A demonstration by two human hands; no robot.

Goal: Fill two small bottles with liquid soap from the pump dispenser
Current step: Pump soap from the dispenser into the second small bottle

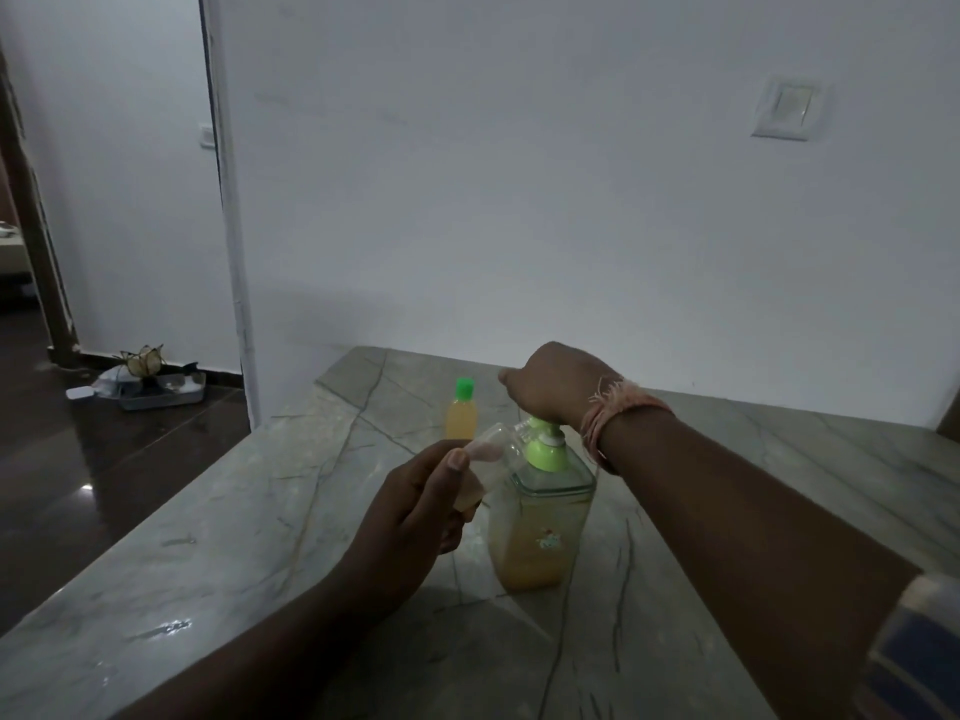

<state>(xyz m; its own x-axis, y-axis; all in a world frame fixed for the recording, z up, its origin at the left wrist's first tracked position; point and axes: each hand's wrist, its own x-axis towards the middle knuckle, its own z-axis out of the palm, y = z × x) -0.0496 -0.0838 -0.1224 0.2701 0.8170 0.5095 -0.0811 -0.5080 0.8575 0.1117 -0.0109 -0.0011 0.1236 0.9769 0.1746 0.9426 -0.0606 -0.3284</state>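
Observation:
A clear square pump dispenser [540, 532] with a green pump top and orange soap stands on the marble counter [234, 537]. My right hand [550, 387] rests on top of the pump head and presses it, fingers bent over it. My left hand [410, 506] holds a small clear uncapped bottle [493, 457] tilted, its mouth at the pump's spout; a little soap shows in its lower end. Behind them stands a second small bottle [461, 415], holding orange soap and closed with a green cap.
The counter meets a white wall [519, 200] at the back; its left edge drops to a dark glossy floor [104, 459]. A metal tray [161, 389] with odds and ends lies on the floor by a doorway. A wall switch [787, 109] is at the upper right.

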